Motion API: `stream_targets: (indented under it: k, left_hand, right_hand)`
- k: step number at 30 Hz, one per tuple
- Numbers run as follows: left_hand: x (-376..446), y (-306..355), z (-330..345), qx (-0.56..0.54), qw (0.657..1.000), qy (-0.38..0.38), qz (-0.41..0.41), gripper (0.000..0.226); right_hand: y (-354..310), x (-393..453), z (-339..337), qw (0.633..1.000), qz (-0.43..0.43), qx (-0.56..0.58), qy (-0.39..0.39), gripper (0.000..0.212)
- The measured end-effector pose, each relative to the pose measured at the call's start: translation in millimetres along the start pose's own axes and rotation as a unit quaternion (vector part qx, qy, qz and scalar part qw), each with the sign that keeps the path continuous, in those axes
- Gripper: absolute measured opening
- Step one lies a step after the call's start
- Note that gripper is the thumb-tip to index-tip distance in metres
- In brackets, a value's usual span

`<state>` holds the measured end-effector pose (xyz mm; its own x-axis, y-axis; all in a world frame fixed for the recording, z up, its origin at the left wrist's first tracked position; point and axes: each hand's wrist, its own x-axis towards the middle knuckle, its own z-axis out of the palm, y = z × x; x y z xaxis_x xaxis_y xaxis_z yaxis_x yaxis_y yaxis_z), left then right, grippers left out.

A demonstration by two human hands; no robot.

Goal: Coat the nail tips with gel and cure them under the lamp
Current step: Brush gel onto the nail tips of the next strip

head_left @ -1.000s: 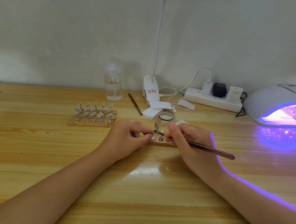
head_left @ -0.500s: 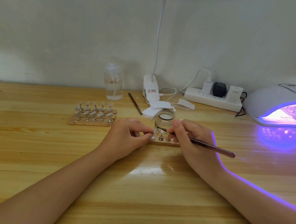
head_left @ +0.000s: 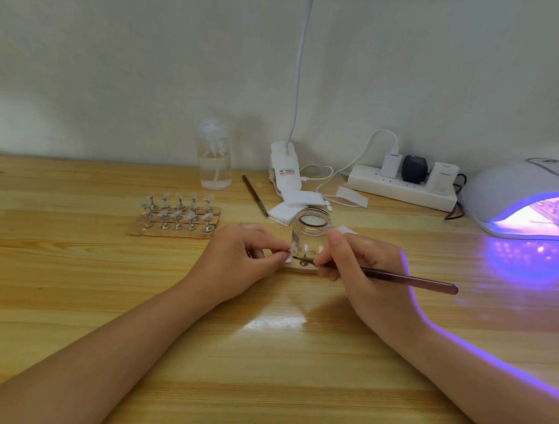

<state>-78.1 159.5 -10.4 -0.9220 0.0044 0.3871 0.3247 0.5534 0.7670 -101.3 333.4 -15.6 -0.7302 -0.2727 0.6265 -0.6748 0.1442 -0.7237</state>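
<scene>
My left hand (head_left: 239, 264) pinches a nail tip on its small metal stand at the left end of a short wooden strip (head_left: 297, 267) in the middle of the table. My right hand (head_left: 363, 270) grips a dark brush (head_left: 405, 280) like a pen, its tip pointing left at that nail tip. A small clear glass jar (head_left: 311, 229) stands open just behind the strip. Two more wooden strips with several nail tips on stands (head_left: 177, 216) lie to the left. The white curing lamp (head_left: 530, 199) glows violet at the far right.
A clear pump bottle (head_left: 214, 161) stands at the back. Beside it are a spare brush (head_left: 255, 195), white wipes (head_left: 293, 204), a clip lamp base (head_left: 284, 169) and a power strip (head_left: 402, 189) with plugs and cables. The wall runs close behind.
The brush tip rose toward the jar half a second ago and has come back down to the nail tip pinched in my left hand. The left hand has stayed in place.
</scene>
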Motion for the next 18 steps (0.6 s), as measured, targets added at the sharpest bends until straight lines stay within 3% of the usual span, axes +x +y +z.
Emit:
stream_targets:
  k: [10, 18]
  left_hand:
    - [0.2, -1.0, 0.4, -0.001, 1.000, -0.007, 0.004, 0.024]
    - [0.3, -0.5, 0.1, 0.000, 1.000, -0.011, 0.006, 0.025]
  right_hand:
    - [2.4, 3.3, 1.3, 0.998, 0.031, -0.055, 0.003, 0.029]
    - [-2.8, 0.5, 0.0, 1.000, 0.011, 0.006, -0.019, 0.033]
